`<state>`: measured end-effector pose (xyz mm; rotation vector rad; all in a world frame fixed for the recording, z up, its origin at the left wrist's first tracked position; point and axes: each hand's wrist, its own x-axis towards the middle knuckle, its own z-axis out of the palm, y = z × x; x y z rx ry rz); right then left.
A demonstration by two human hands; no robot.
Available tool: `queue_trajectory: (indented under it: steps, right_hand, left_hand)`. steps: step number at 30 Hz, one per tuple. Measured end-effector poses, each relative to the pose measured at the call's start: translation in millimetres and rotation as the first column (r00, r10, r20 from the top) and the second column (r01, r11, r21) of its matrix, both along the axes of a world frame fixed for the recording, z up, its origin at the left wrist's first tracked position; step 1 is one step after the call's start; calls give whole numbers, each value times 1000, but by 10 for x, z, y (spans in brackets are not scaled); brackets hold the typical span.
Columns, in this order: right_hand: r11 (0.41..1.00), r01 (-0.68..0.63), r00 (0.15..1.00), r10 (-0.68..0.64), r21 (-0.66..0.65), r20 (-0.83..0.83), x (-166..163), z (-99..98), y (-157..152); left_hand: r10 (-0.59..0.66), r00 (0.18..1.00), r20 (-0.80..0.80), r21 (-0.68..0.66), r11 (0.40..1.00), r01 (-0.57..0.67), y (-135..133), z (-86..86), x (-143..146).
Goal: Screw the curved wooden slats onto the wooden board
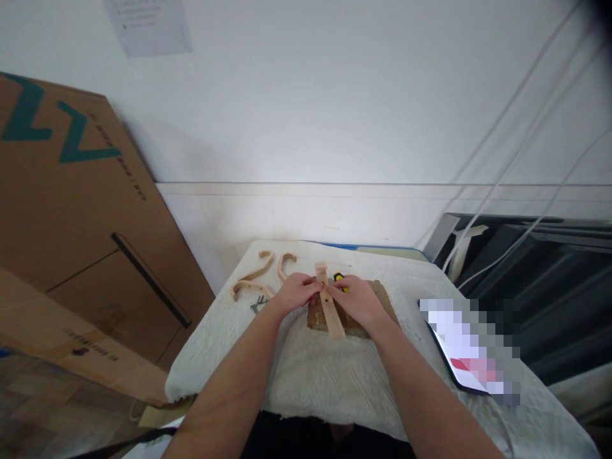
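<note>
A pale wooden strip (333,319) with dark holes lies across a brown board (385,303) on the cloth-covered table. From the left, my left hand (295,292) is closed, with its fingertips on the strip's edge near a hole. My right hand (356,303) pinches at the strip from the other side, its wrist over the board. Anything small between the fingertips is hidden. Just beyond my right hand's fingers shows a yellow and black object (339,278), mostly covered. Several metal screws (259,303) lie left of my left hand.
Curved wooden hooks (255,268) lie at the table's back left. A phone (459,350) with a lit screen rests on the white cloth (325,382) at right. A large cardboard box (95,242) stands left; white cables (516,153) hang at right before dark panels.
</note>
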<state>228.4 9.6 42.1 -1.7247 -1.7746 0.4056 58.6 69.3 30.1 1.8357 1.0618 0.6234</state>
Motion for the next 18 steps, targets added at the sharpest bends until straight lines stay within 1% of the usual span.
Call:
queue_trajectory:
  steps: [4, 8, 12, 15, 18]
  right_hand:
    - [999, 34, 997, -34, 1, 66, 1, 5, -16]
    - [1000, -12, 989, 12, 0, 148, -11, 19, -35]
    - [1000, -29, 985, 30, -10, 173, -28, 8, -35]
    - [999, -39, 983, 42, -20, 179, -29, -12, -22]
    - [998, -54, 981, 58, -27, 185, -22, -32, -7]
  left_hand:
    - [-35, 997, -61, 106, 993, 42, 14, -40, 11]
    - [-33, 993, -115, 211, 976, 57, 45, -75, 9]
    - [-15, 991, -131, 285, 957, 52, 75, -101, -20]
    - [2, 994, -106, 301, 953, 31, 82, -105, -49]
    - [4, 997, -81, 270, 963, 18, 82, -97, -68]
